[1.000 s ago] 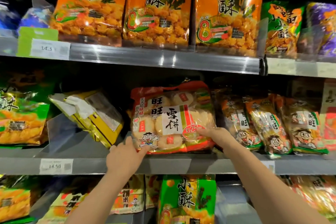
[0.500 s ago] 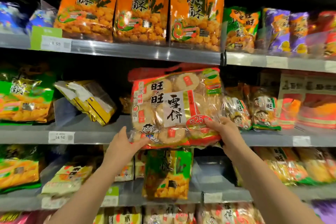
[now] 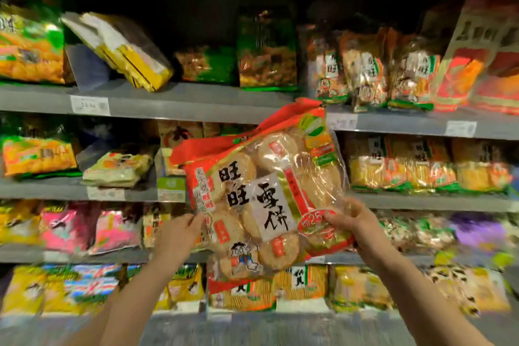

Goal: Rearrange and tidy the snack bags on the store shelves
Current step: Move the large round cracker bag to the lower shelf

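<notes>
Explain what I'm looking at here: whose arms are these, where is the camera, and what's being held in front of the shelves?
There is no machine: a person wears a camera on the head, looking forward and down, so the two bare arms are their own. The left hand and right hand grip the lower corners of a big red-trimmed rice cracker bag, held tilted in the air, off the shelves. Behind it are grey store shelves stacked with snack bags, among them a yellow bag leaning over. The edges are blurred.
</notes>
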The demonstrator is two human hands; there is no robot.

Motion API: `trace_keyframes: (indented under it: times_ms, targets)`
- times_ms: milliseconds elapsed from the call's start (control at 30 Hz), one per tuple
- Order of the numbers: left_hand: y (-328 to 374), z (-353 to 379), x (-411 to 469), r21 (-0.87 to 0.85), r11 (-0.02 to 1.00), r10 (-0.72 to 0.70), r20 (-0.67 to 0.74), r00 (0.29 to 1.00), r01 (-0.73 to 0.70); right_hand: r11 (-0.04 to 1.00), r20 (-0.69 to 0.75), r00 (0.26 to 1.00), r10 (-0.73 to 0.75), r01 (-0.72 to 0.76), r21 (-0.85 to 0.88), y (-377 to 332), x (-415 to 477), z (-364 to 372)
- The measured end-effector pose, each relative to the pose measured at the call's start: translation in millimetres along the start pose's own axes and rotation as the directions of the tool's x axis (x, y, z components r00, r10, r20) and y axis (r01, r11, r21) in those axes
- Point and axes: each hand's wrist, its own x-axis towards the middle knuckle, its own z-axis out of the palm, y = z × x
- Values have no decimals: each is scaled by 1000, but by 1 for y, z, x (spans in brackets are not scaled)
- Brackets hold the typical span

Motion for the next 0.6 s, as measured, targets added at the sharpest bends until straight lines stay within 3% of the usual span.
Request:
trace_keyframes:
  times_ms: [133, 367, 500, 600]
  targets:
    - [-34, 30, 4, 40, 999, 29, 8, 1000, -29, 998, 6, 998, 62, -62, -4, 44, 9, 1]
    - [-94, 102, 24, 119, 983, 150, -94, 984, -139, 991, 78, 993, 83, -90, 95, 150, 42, 10]
    - [-140, 169, 20, 176, 929, 362, -257, 896, -325, 992, 35, 995, 89, -92, 91, 260, 60, 4]
    - [-168, 229, 28, 238, 894, 444, -350, 825, -380, 993, 21, 995, 95, -96, 68, 348, 81, -2]
